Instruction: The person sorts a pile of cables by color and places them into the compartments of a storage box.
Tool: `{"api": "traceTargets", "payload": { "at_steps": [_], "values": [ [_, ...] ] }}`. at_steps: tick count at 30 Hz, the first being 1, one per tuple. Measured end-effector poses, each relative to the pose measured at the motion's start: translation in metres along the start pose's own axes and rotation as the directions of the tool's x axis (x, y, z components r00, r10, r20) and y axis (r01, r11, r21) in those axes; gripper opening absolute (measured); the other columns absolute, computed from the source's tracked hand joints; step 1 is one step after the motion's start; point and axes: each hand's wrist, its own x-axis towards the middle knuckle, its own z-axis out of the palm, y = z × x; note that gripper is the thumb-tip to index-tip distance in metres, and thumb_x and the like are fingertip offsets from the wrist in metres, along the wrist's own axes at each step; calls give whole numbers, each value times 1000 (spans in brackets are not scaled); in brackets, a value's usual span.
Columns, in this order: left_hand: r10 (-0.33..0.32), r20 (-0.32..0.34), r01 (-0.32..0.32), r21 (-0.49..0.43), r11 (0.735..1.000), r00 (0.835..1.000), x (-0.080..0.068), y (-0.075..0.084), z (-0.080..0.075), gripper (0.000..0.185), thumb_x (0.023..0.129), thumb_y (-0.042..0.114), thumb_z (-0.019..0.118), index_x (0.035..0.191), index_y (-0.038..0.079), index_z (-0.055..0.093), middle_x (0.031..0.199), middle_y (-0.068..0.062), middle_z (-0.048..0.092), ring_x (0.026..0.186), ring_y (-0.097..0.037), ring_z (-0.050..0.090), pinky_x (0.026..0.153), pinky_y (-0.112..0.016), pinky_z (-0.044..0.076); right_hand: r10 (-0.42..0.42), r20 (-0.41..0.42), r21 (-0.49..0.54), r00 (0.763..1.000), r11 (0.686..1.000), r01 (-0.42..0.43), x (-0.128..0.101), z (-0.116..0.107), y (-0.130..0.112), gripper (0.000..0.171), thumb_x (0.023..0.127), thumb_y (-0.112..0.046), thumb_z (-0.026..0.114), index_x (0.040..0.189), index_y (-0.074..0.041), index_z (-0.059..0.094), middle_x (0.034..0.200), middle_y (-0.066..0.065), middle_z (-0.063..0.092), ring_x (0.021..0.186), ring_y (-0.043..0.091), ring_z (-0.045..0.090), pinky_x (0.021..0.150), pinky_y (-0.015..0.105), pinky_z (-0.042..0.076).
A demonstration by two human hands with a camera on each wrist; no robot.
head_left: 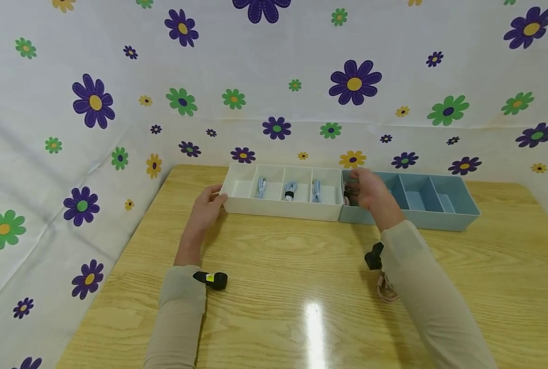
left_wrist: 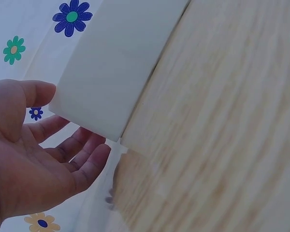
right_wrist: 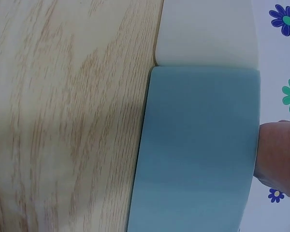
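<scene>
A white divided box (head_left: 283,209) stands at the back of the table, with light blue bundled cables (head_left: 290,189) in several compartments. My left hand (head_left: 207,207) touches its left end, thumb near the front corner; in the left wrist view the left hand (left_wrist: 36,159) has gently bent fingers along that end. My right hand (head_left: 370,192) reaches into the leftmost compartment of a blue divided box (head_left: 421,219). Beside its fingers lies a pinkish cable with a dark part (head_left: 346,198). Whether the fingers grip it is hidden. The right wrist view shows mostly the blue box's front wall (right_wrist: 198,145).
The two boxes stand end to end along a flowered cloth (head_left: 274,102). A pinkish cable (head_left: 386,289) lies on the wooden table (head_left: 274,266), partly under the right forearm. Compartments at the right of the blue box, and the white box's leftmost one, hold nothing visible.
</scene>
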Motion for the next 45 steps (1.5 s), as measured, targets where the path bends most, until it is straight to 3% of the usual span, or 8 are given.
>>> {"api": "traceTargets", "payload": {
  "at_steps": [10, 19, 24, 35, 45],
  "values": [
    [-5, 1, 5, 11, 1000, 1000, 0, 2, 4, 51, 105, 32, 46, 152, 13, 38, 143, -18, 45, 119, -31, 46, 94, -37, 40, -27, 14, -19, 1000, 999, 27, -5, -8, -2, 55, 108, -25, 24, 158, -5, 11, 162, 17, 17, 148, 30, 22, 120, 37, 18],
    [1, 5, -1, 15, 1000, 1000, 0, 0, 7, 51, 105, 32, 47, 152, 13, 38, 141, -19, 47, 117, -31, 46, 91, -35, 40, -66, 90, 44, 994, 997, 63, -8, -16, 0, 59, 109, -22, 28, 160, -8, 1, 165, 18, 4, 151, 33, 10, 121, 39, 15],
    [8, 7, -8, 8, 1000, 1000, 1, -1, 6, 52, 105, 31, 46, 153, 13, 37, 143, -19, 45, 118, -30, 46, 94, -36, 41, -97, 149, 61, 984, 994, 89, -17, -20, 0, 58, 109, -24, 23, 159, -9, -3, 165, 17, -1, 152, 31, 5, 121, 37, 13],
    [17, 8, -17, -6, 1000, 1000, 1, -1, 5, 53, 106, 31, 45, 154, 12, 35, 144, -20, 43, 123, -32, 45, 99, -41, 41, -125, 164, 178, 979, 980, 95, -34, -36, -5, 57, 110, -25, 24, 161, -13, 2, 167, 11, 3, 152, 25, 9, 120, 34, 15],
    [28, 0, -28, -8, 1000, 1000, 1, -3, 5, 53, 106, 32, 44, 154, 11, 34, 146, -20, 42, 124, -34, 45, 101, -43, 40, -196, 251, 184, 948, 971, 152, -55, -51, 1, 57, 110, -24, 23, 160, -14, -3, 167, 11, -5, 153, 24, 3, 121, 33, 12]
  ]
}}
